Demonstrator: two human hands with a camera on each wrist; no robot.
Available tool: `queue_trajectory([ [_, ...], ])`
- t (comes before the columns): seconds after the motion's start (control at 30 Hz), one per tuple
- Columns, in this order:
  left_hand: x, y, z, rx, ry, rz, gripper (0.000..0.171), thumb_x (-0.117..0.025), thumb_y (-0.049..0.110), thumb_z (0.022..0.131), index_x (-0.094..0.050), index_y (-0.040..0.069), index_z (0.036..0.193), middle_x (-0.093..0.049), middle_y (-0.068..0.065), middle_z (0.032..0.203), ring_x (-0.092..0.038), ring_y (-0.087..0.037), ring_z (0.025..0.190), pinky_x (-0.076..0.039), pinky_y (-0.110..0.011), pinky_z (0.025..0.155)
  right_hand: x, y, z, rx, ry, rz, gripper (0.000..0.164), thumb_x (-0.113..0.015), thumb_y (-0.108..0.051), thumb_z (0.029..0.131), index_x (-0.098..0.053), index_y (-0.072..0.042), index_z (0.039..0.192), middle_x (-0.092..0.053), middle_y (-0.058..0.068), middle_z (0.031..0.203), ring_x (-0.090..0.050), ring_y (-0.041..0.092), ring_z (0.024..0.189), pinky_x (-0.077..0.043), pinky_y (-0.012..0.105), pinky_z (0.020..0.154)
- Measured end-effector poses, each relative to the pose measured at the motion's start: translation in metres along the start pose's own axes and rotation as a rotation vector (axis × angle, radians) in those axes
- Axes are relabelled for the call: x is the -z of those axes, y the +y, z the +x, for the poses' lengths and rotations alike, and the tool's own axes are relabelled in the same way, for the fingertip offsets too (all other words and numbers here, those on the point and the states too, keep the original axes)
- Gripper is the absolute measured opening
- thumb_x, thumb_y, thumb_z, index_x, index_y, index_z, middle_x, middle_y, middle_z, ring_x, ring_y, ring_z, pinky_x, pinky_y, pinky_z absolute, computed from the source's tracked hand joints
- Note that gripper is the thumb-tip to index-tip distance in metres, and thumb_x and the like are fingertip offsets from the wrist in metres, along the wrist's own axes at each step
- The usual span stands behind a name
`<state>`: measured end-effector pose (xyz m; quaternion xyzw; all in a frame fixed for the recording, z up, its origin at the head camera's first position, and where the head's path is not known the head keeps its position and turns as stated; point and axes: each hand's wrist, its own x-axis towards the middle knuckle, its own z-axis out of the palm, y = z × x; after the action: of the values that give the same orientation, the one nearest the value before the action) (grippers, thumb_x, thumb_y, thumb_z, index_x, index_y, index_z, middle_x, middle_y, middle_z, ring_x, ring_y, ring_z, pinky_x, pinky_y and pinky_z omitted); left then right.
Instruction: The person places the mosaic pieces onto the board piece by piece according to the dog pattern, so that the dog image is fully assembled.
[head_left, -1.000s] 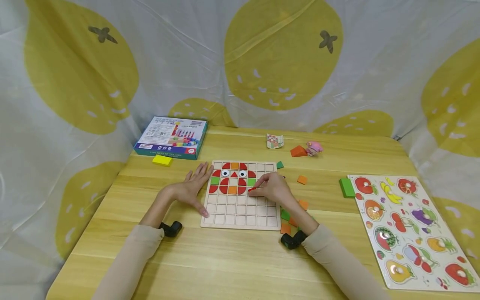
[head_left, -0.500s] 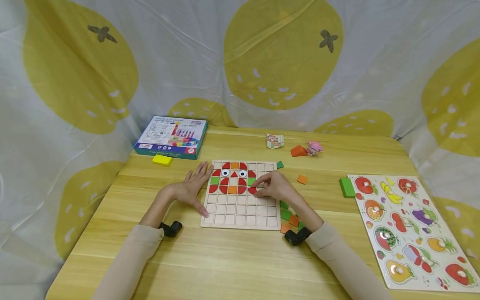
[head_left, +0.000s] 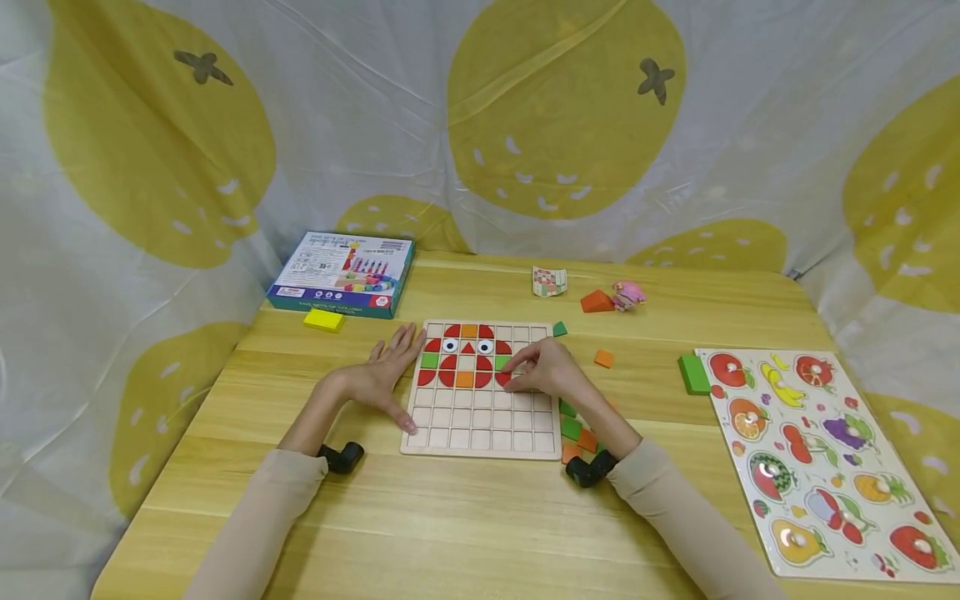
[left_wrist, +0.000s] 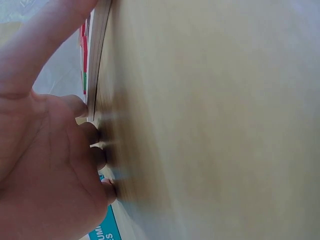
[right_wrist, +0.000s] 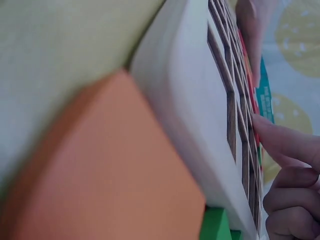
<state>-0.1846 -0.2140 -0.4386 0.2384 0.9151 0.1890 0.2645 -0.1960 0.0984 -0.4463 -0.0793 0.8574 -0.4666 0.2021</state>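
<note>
A wooden grid board (head_left: pixel 482 419) lies on the table with red, orange and green tiles and two eye tiles in its upper cells. My right hand (head_left: pixel 553 371) pinches a red quarter-circle tile (head_left: pixel 502 379) at a cell below the right green tile (head_left: pixel 503 363). In the right wrist view, a fingertip of the right hand (right_wrist: pixel 292 185) touches the board's face, its other fingers curled. My left hand (head_left: pixel 377 382) is spread along the board's left edge, thumb near the lower left corner. The left wrist view shows the left palm (left_wrist: pixel 45 150) beside the board's edge.
Loose green and orange tiles (head_left: pixel 587 439) lie right of the board, partly under the right wrist. A fruit puzzle (head_left: pixel 817 500) and green block (head_left: pixel 694 375) are further right. Behind are a boxed toy (head_left: pixel 341 275), yellow block (head_left: pixel 324 321), pattern card (head_left: pixel 550 282) and pink figurine (head_left: pixel 628 296).
The red tile, held tilted above the board at first, now lies at its cell, with the right fingers at its edge. My left hand has stayed in place.
</note>
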Motion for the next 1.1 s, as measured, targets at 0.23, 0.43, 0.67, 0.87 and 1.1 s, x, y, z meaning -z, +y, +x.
queue_trajectory([
  [0.23, 0.000, -0.001, 0.000, 0.005, 0.000, -0.005, 0.146, -0.085, 0.058, 0.058, 0.014, 0.012, 0.154, 0.025, -0.017, 0.159, 0.022, -0.038, 0.147, 0.009, -0.064, 0.118, 0.012, 0.004, -0.006, 0.022, -0.014, -0.017, 0.019, -0.084, -0.017, 0.074, -0.078, -0.012, 0.091, -0.038, -0.003, 0.054, -0.033, 0.013, 0.052, -0.025, 0.023, 0.048],
  [0.43, 0.000, 0.000, 0.001, 0.006, -0.001, 0.006, 0.146, -0.085, 0.058, 0.058, 0.014, 0.013, 0.154, 0.025, -0.016, 0.159, 0.023, -0.037, 0.147, 0.009, -0.063, 0.118, 0.053, 0.023, -0.023, 0.049, 0.035, -0.031, 0.022, -0.079, -0.024, 0.080, -0.076, -0.012, 0.098, -0.039, -0.003, 0.057, -0.034, 0.013, 0.053, -0.028, 0.023, 0.049],
  [0.67, 0.000, -0.001, 0.000, 0.019, -0.006, 0.002, 0.146, -0.084, 0.060, 0.057, 0.015, 0.014, 0.154, 0.025, -0.014, 0.160, 0.023, -0.036, 0.148, 0.008, -0.062, 0.119, 0.085, 0.057, -0.046, 0.027, -0.001, -0.009, 0.030, -0.082, -0.015, 0.076, -0.074, -0.007, 0.103, -0.032, -0.002, 0.058, -0.027, 0.010, 0.052, -0.024, 0.024, 0.048],
  [0.87, 0.000, -0.002, -0.001, 0.033, -0.006, -0.004, 0.145, -0.085, 0.059, 0.057, 0.014, 0.015, 0.154, 0.025, -0.013, 0.160, 0.022, -0.036, 0.148, 0.008, -0.062, 0.118, 0.072, 0.060, -0.045, 0.014, -0.142, -0.018, 0.023, -0.083, -0.020, 0.074, -0.077, -0.009, 0.094, -0.047, -0.002, 0.059, -0.029, 0.008, 0.049, -0.026, 0.020, 0.045],
  [1.1, 0.000, -0.002, 0.001, 0.005, -0.003, -0.017, 0.144, -0.084, 0.059, 0.059, 0.014, 0.014, 0.154, 0.024, -0.015, 0.160, 0.022, -0.038, 0.148, 0.008, -0.064, 0.118, 0.075, 0.062, -0.036, -0.056, -0.011, -0.023, 0.023, -0.085, -0.023, 0.072, -0.077, -0.010, 0.089, -0.050, -0.003, 0.060, -0.032, 0.009, 0.050, -0.026, 0.021, 0.047],
])
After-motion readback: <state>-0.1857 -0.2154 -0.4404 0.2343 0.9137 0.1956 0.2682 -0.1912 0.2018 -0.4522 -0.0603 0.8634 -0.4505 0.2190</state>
